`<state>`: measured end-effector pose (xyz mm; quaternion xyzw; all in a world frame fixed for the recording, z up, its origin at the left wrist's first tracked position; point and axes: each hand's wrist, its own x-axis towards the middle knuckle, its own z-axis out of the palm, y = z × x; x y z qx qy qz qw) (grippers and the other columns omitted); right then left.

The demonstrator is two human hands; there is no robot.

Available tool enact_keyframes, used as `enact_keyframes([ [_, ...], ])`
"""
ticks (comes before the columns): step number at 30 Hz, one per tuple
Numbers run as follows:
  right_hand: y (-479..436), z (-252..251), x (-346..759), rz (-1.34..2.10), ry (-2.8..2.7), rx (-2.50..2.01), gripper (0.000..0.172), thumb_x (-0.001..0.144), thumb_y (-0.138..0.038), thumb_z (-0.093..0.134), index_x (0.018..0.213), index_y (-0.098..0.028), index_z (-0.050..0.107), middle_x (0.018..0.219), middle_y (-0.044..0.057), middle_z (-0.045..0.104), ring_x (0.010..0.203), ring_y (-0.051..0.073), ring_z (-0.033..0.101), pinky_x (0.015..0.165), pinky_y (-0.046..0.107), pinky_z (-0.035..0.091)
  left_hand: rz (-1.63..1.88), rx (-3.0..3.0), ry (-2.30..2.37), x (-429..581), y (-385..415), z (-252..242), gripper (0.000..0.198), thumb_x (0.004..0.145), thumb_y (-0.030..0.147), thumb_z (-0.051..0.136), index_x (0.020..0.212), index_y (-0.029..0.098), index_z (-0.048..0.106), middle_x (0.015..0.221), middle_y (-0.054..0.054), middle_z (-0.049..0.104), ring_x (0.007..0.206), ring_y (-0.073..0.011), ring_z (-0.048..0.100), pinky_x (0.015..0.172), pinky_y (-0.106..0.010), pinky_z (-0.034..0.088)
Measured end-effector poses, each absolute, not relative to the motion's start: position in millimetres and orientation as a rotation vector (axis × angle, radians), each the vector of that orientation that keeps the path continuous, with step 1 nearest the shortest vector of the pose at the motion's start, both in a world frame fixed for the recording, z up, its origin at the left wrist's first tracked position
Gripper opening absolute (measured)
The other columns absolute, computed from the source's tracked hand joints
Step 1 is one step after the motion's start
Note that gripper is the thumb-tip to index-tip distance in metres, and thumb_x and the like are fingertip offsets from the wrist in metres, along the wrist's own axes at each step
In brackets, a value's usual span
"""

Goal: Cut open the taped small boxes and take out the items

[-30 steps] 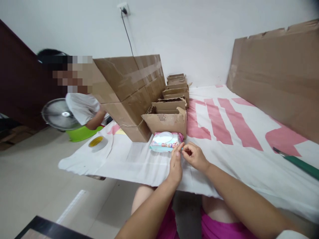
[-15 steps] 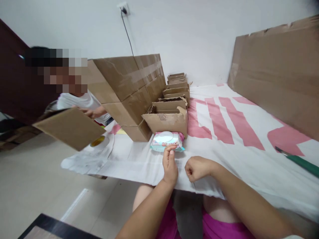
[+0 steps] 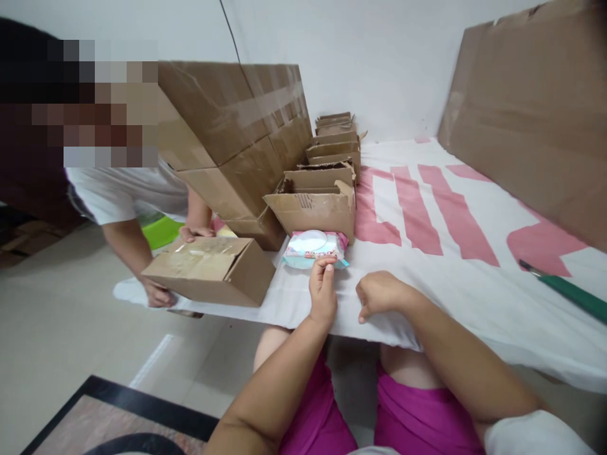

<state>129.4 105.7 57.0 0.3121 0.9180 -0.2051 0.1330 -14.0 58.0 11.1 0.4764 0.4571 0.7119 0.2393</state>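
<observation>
My left hand (image 3: 323, 285) is raised off the table edge with thumb and fingertips pinched together; what they pinch is too small to make out. It is just in front of a pink and teal wipes pack (image 3: 313, 248) with a white lid. My right hand (image 3: 379, 294) rests beside it on the white and pink cloth (image 3: 427, 253), curled into a loose fist. Another person at the left holds a taped cardboard box (image 3: 213, 268) with both hands at the table's left end.
Two large stacked cardboard boxes (image 3: 237, 126) stand at the back left. A row of small open boxes (image 3: 317, 212) runs toward the wall. A cardboard sheet (image 3: 535, 114) leans at the right. A green-handled tool (image 3: 564, 292) lies at the right.
My hands came apart, and the right closed into a fist on the cloth. The other person brought a cardboard box from the left down onto the table end. My view tilted lower.
</observation>
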Motion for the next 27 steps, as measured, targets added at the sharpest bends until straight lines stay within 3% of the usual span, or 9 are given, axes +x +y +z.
enact_keyframes([
  [3,115,50,132,-0.837,2.700,1.003,0.023,0.061,-0.039,0.079,0.069,-0.019,0.069,0.064,0.001,0.066,0.059,0.015,0.056,0.052,0.023,0.030,1.940,1.360,1.279,-12,59,9,0.020,0.092,0.037,0.052,0.095,0.019,0.060,0.098,-0.006,0.060,0.101,-0.0197,0.057,0.097,-0.036,0.043],
  [7,122,40,131,-1.166,2.790,0.976,0.006,0.074,-0.022,0.065,0.072,-0.018,0.067,0.064,-0.002,0.062,0.059,0.011,0.052,0.054,0.021,0.033,1.933,1.585,1.338,-9,52,13,0.014,0.092,0.031,0.052,0.095,0.019,0.059,0.102,-0.008,0.059,0.104,-0.0206,0.057,0.098,-0.040,0.043],
  [12,128,32,129,-1.261,2.814,0.965,0.008,0.072,-0.021,0.061,0.069,-0.016,0.065,0.062,-0.002,0.060,0.059,0.011,0.051,0.056,0.021,0.035,1.962,2.023,1.440,-24,28,43,0.013,0.089,0.022,0.052,0.102,0.020,0.057,0.109,-0.009,0.059,0.107,-0.0219,0.056,0.097,-0.045,0.044],
  [15,131,28,127,-1.337,2.807,0.963,0.010,0.072,-0.023,0.059,0.068,-0.016,0.063,0.064,-0.001,0.060,0.060,0.012,0.052,0.056,0.022,0.037,2.163,2.163,1.657,-63,11,72,0.016,0.086,0.022,0.055,0.102,0.021,0.056,0.110,-0.008,0.057,0.113,-0.0236,0.053,0.102,-0.048,0.040],
  [18,132,24,127,-1.428,2.769,1.001,0.011,0.074,-0.024,0.055,0.072,-0.016,0.062,0.063,-0.002,0.059,0.055,0.011,0.052,0.054,0.022,0.038,2.365,1.872,2.212,-131,-3,93,0.025,0.083,0.029,0.058,0.105,0.019,0.054,0.115,-0.010,0.054,0.118,-0.0259,0.049,0.108,-0.050,0.033],
  [22,130,23,127,-1.550,2.699,1.064,0.009,0.074,-0.024,0.054,0.074,-0.017,0.060,0.058,-0.005,0.053,0.047,0.009,0.049,0.049,0.022,0.037,2.234,0.965,2.696,-232,-12,97,0.053,0.072,0.036,0.067,0.118,0.018,0.047,0.128,-0.012,0.047,0.132,-0.0324,0.034,0.113,-0.055,0.022],
  [24,130,22,127,-1.604,2.675,1.077,0.007,0.073,-0.023,0.056,0.072,-0.017,0.059,0.056,-0.006,0.051,0.046,0.009,0.048,0.048,0.021,0.037,2.055,0.684,2.379,-269,-15,92,0.061,0.069,0.041,0.066,0.121,0.021,0.043,0.129,-0.009,0.046,0.129,-0.0324,0.037,0.107,-0.055,0.031],
  [27,132,22,127,-1.696,2.633,1.099,0.005,0.074,-0.022,0.056,0.071,-0.017,0.057,0.054,-0.006,0.049,0.044,0.008,0.048,0.046,0.021,0.035,1.891,0.728,2.136,-295,-23,87,0.052,0.067,0.046,0.060,0.111,0.021,0.050,0.113,-0.006,0.057,0.109,-0.0282,0.055,0.091,-0.048,0.048],
])
